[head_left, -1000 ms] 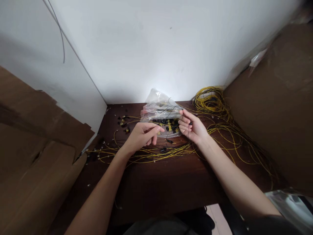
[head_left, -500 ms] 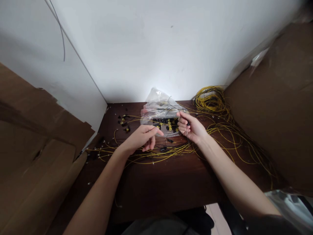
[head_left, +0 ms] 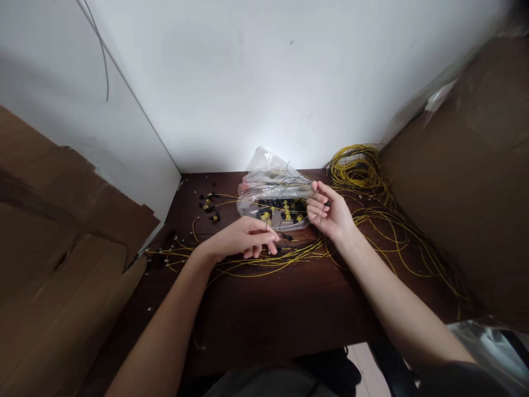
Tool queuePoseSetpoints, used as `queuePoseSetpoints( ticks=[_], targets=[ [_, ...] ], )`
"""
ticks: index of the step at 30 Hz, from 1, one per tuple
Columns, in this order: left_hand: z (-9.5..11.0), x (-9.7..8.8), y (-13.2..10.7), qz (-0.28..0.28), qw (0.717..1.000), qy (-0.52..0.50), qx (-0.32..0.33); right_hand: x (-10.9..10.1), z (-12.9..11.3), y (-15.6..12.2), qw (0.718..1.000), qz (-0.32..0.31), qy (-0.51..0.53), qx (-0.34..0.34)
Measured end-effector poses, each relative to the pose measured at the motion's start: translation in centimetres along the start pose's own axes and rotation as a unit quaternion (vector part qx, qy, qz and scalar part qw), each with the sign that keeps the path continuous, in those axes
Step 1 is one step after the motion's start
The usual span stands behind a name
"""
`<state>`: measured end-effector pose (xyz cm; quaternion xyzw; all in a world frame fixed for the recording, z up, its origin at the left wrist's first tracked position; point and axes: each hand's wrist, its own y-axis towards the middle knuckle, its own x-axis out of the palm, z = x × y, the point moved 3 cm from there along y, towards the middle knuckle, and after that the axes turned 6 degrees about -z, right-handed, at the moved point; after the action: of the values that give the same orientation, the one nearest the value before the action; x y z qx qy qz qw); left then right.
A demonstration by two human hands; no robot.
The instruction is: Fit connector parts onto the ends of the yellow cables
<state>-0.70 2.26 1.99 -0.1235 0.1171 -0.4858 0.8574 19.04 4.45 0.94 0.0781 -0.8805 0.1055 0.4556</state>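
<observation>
My right hand [head_left: 326,207] is closed in a pinch on a thin black wire [head_left: 305,177] that runs leftward over the bag. A small black part [head_left: 328,204] shows by its curled fingers. My left hand [head_left: 256,238] hovers low over the bundle of yellow wires [head_left: 297,253], fingers loosely bent and apart, tips beside a small black connector [head_left: 279,250] that they partly hide. Another black connector [head_left: 287,237] lies just right of its thumb. Behind both hands, a clear plastic bag [head_left: 264,165] holds several black and yellow connectors [head_left: 286,209].
A coil of yellow and black wire [head_left: 355,165] rests at the back right of the dark wooden table [head_left: 264,309]. Loose connectors [head_left: 210,207] lie at the left. Cardboard [head_left: 454,182] stands on the right, with more cardboard [head_left: 74,264] on the left. A white wall [head_left: 264,77] rises behind.
My right hand has moved slightly right and up the table with the wire, uncovering more of the bag. My left hand has shifted right and down toward the black connector.
</observation>
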Motion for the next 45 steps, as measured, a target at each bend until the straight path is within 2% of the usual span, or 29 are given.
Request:
queuePoseSetpoints(
  ticks=[6, 9, 12, 15, 18, 21, 24, 28, 35, 40, 45],
  targets=[
    [0.0, -0.5, 0.2, 0.068, 0.995, -0.043, 0.058, -0.1, 0.0, 0.0, 1.0, -0.002, 0.003, -0.001],
    [-0.1, -1.0, 0.1, 0.129, 0.98, -0.108, 0.102, 0.1, 0.1, 0.0, 1.0, -0.002, -0.027, 0.006],
    [0.1, -1.7, -0.1, 0.201, 0.949, -0.178, 0.165, 0.3, 0.3, 0.0, 0.998, 0.006, -0.064, 0.007],
    [0.4, -2.6, -0.5, 0.294, 0.905, -0.217, 0.217, 0.4, 0.5, -0.1, 0.993, 0.028, -0.118, -0.011],
    [0.5, -3.3, -1.0, 0.388, 0.857, -0.232, 0.248, 0.2, 0.4, -0.2, 0.974, 0.061, -0.208, -0.065],
    [0.4, -3.5, -1.1, 0.431, 0.832, -0.238, 0.253, 0.2, 0.4, -0.3, 0.951, 0.077, -0.279, -0.113],
    [0.2, -3.3, -0.6, 0.413, 0.842, -0.239, 0.25, 0.3, 0.6, -0.3, 0.949, 0.072, -0.288, -0.102],
    [0.1, -2.5, 0.1, 0.35, 0.873, -0.24, 0.241, 0.5, 0.8, -0.2, 0.958, 0.055, -0.273, -0.069],
    [-0.2, -1.3, 0.5, 0.253, 0.93, -0.167, 0.207, 1.1, 1.3, -0.3, 0.967, -0.008, -0.251, -0.041],
    [-0.9, -0.9, 1.4, 0.27, 0.943, -0.1, 0.169, 1.5, 1.7, -0.6, 0.963, -0.039, -0.265, -0.025],
    [-0.7, -0.3, 1.8, 0.279, 0.945, -0.058, 0.161, 1.8, 2.5, -0.7, 0.949, -0.081, -0.304, -0.006]
  ],
)
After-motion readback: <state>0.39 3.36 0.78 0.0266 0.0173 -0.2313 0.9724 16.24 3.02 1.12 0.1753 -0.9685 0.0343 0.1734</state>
